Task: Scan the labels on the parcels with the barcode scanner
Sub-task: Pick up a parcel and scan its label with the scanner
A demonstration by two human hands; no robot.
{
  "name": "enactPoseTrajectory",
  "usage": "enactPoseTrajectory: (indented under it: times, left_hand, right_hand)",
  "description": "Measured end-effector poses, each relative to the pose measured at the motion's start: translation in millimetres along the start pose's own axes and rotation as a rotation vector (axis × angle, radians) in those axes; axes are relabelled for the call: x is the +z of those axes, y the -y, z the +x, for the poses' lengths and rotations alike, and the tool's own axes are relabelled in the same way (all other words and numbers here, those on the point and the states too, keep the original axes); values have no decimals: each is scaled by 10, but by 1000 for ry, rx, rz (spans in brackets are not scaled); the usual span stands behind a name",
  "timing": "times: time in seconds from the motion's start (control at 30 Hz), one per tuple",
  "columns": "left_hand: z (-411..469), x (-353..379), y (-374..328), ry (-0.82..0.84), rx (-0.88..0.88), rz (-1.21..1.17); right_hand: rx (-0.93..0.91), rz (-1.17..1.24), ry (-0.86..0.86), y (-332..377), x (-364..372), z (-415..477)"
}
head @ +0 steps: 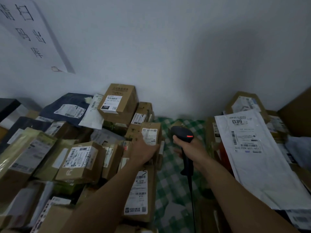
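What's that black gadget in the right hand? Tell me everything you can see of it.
It is a matte black, pistol-shaped plastic-looking barcode scanner with a rounded head showing a short lit red strip. Its slim handle ends in a flared foot, from which a thin dark cable drops out of view. The right hand grips the handle under the head, holding it roughly upright above the green-and-white checked cloth, beside the small brown cardboard parcel the left hand holds.

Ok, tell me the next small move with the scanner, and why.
Probably swing the barcode scanner left onto the label of the small cardboard box: the left hand holds that box label-up, while the right hand grips the scanner beside it, seemingly aimed elsewhere.
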State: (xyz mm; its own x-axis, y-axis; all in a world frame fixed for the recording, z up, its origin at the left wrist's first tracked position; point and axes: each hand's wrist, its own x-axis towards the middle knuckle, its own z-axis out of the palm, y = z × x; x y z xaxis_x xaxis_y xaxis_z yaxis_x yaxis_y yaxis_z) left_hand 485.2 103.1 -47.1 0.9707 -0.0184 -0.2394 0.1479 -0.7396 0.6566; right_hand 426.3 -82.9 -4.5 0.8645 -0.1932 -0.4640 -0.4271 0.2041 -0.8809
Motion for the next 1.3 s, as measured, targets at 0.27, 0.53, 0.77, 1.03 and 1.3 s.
enactPoseTrajectory:
  times: [0.27,0.53,0.77,1.03,1.3]
  left_hand:
    - [107,154,140,25,-77,156]
    - [40,326,-209,-107,177,154]
    - [203,851,-692,217,149,-187]
    - [441,1661,-712,254,-212,-576]
    - [453,1890,-490,216,-484,-753]
  right_hand:
    - [-124,-52,-6,464,-92,-159]
    - [-104,-138,-70,549,-358,-218]
    - [-80,-265,-163,430,-682,-84]
    - [-24,-278,-159,205,-969,80]
    - [-18,-292,-151,182,-958,100]
